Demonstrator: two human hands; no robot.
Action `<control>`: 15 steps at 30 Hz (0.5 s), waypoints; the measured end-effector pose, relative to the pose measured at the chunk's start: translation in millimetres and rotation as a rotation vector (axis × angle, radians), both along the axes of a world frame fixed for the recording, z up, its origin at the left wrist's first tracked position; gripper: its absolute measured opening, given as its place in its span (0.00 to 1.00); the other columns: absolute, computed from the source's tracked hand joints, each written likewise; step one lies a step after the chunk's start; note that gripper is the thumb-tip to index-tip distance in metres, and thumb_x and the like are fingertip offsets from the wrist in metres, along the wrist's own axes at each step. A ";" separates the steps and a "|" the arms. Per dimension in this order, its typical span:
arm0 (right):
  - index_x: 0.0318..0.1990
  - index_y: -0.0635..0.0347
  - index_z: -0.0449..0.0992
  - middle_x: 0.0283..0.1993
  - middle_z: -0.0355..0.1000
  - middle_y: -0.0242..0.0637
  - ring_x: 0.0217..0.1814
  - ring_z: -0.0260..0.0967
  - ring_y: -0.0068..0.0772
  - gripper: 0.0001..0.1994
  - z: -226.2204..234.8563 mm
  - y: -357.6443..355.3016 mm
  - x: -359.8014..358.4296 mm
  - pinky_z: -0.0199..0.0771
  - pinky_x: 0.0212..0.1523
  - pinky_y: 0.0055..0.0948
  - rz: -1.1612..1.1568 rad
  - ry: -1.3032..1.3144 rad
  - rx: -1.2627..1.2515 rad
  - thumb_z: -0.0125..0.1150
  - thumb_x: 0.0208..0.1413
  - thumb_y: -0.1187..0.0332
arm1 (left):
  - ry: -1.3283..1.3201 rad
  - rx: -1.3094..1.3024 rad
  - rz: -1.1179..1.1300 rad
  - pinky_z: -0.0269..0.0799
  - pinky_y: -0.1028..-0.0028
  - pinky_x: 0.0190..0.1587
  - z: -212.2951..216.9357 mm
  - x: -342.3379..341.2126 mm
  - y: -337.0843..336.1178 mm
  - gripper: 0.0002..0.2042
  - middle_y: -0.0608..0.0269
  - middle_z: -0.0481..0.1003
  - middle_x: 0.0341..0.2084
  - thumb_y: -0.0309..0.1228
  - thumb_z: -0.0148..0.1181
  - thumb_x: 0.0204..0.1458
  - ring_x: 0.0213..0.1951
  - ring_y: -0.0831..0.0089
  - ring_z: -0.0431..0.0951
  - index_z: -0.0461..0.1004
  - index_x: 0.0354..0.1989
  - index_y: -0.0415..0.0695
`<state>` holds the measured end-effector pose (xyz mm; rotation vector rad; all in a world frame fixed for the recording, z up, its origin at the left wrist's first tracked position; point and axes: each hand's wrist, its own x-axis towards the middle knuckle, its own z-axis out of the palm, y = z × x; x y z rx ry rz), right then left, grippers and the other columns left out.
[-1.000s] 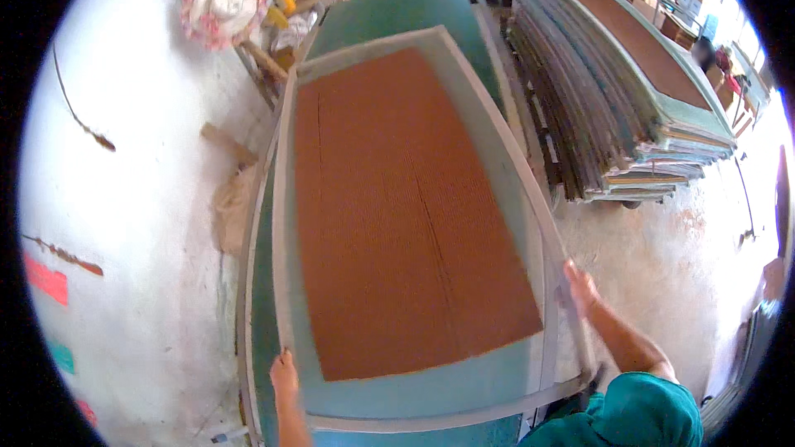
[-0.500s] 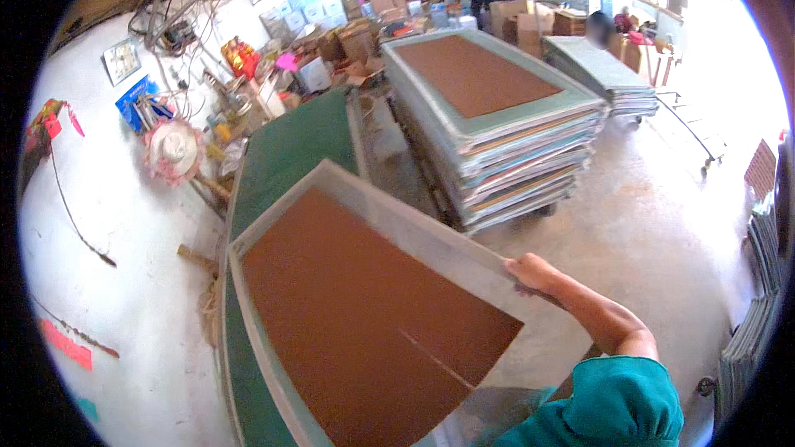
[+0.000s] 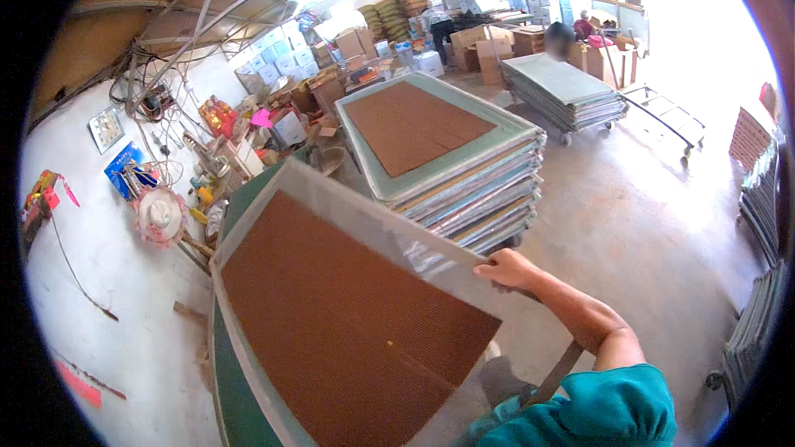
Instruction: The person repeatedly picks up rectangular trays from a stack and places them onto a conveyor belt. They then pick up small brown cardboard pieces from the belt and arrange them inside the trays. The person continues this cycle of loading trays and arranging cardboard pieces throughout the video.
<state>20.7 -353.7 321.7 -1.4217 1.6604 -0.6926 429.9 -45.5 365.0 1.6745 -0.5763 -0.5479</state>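
My right hand (image 3: 507,270) is closed around the right edge of a large mesh-screen frame (image 3: 364,209). On its see-through mesh lies a big brown, finely ribbed sheet (image 3: 348,314), with one small pale speck on it. The frame is tilted in front of me, partly over a long green table (image 3: 236,211); whether it touches the table I cannot tell. My left hand is out of view.
Ahead stands a tall stack of screen frames (image 3: 476,199), with another brown sheet (image 3: 414,120) on top. Farther right are a lower stack (image 3: 571,108) and a wheeled cart (image 3: 667,116). More frames (image 3: 758,323) lean at the right. People and boxes (image 3: 493,58) are at the back.
The view has shifted, so the stacks now appear farther left and more ceiling shows. My right hand still grips the frame, which keeps nearly the same place before me.
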 end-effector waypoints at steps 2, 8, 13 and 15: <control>0.32 0.67 0.76 0.19 0.69 0.36 0.16 0.68 0.26 0.20 -11.5 -25.7 -34.5 0.68 0.19 0.28 -0.089 -0.093 -0.024 0.59 0.49 0.54 | 0.020 0.016 -0.059 0.65 0.71 0.46 -0.3 -16.6 -40.4 0.22 0.58 0.69 0.47 0.44 0.47 0.54 0.48 0.70 0.68 0.67 0.51 0.42; 0.28 0.71 0.74 0.18 0.67 0.34 0.16 0.66 0.25 0.21 -32.9 -149.4 -149.1 0.66 0.17 0.27 -0.289 -0.234 -0.076 0.58 0.50 0.54 | 0.027 0.069 -0.194 0.65 0.70 0.46 -1.0 -83.4 -232.0 0.20 0.57 0.70 0.45 0.43 0.47 0.54 0.48 0.70 0.68 0.68 0.49 0.42; 0.25 0.69 0.72 0.17 0.66 0.33 0.14 0.63 0.26 0.20 -32.0 -287.8 -250.5 0.64 0.15 0.28 -0.454 -0.310 -0.154 0.57 0.51 0.56 | -0.016 0.132 -0.310 0.65 0.69 0.46 10.5 -135.8 -439.9 0.20 0.57 0.71 0.43 0.43 0.48 0.53 0.48 0.69 0.69 0.69 0.47 0.42; 0.24 0.67 0.72 0.16 0.65 0.35 0.13 0.62 0.27 0.19 -4.2 -342.1 -277.5 0.63 0.13 0.28 -0.497 -0.331 -0.090 0.57 0.51 0.56 | -0.034 0.167 -0.343 0.65 0.69 0.46 20.8 -155.0 -522.0 0.19 0.57 0.72 0.42 0.43 0.48 0.53 0.47 0.69 0.69 0.70 0.47 0.42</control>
